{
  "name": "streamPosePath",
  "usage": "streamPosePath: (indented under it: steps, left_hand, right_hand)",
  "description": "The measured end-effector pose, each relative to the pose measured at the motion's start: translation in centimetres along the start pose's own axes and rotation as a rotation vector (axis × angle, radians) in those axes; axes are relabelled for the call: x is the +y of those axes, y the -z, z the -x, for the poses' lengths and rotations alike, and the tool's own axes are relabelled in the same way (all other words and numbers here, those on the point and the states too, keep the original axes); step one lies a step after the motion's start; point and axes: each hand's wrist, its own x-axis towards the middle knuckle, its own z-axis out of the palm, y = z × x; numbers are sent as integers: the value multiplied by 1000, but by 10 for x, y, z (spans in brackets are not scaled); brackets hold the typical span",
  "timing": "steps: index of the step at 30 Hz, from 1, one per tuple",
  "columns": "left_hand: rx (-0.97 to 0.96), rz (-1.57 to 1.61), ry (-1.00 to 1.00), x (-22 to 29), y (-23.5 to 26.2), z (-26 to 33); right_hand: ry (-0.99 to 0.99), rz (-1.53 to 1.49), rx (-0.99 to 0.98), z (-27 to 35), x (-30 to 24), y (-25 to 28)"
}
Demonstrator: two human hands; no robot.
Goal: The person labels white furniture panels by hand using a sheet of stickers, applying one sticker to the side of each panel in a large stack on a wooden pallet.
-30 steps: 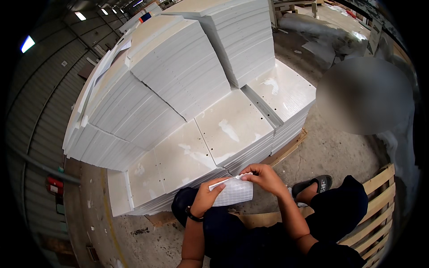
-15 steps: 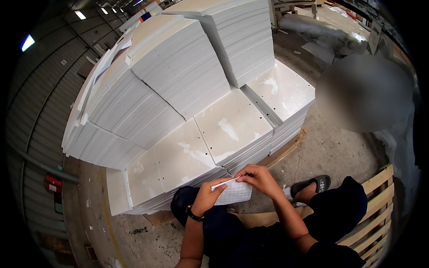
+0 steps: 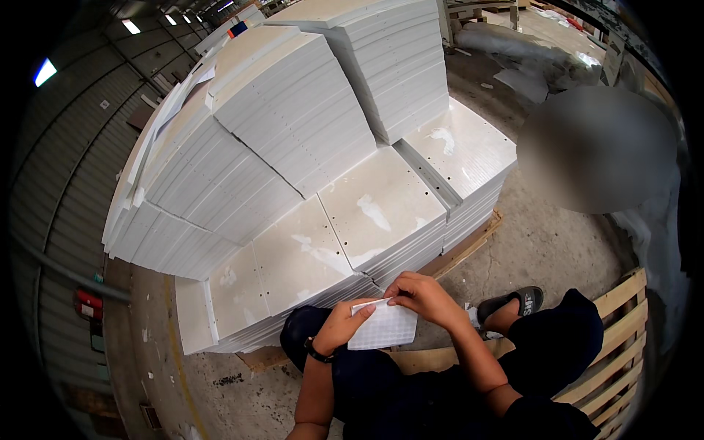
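Two hands, left hand [image 3: 339, 328] and right hand [image 3: 424, 299], hold one white sheet [image 3: 383, 326].

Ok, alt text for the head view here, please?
A seated person's left hand and right hand together hold a small white sheet above their lap. In front of them, stacks of white drilled panels rest on a wooden pallet on a concrete floor.

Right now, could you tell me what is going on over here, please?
A seated person holds a small white dotted sheet in both hands over their lap. The left hand supports its left edge, and the right hand pinches its top edge. In front of them, stacks of white drilled panels rest on a wooden pallet on the concrete floor. Another pallet lies by the person's sandalled foot.
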Motion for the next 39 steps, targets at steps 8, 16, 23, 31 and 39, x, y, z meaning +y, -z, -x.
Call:
streamPosePath:
  steps: [8,16,23,31,39]
  left_hand:
    - [-59,-91,-42,-6,0,-2]
    - [-21,31,93,-4,0,-6]
    - [-31,64,92,-8,0,-5]
    - [109,172,95,-16,0,-6]
    - [282,256,120,-24,1,-13]
  right_hand:
    - [113,161,-1,4,5,-5]
    - [161,193,110,4,12,-11]
    - [143,153,110,5,17,-13]
    - [222,262,156,8,14,-16]
    - [295,-40,114,6,27,-5]
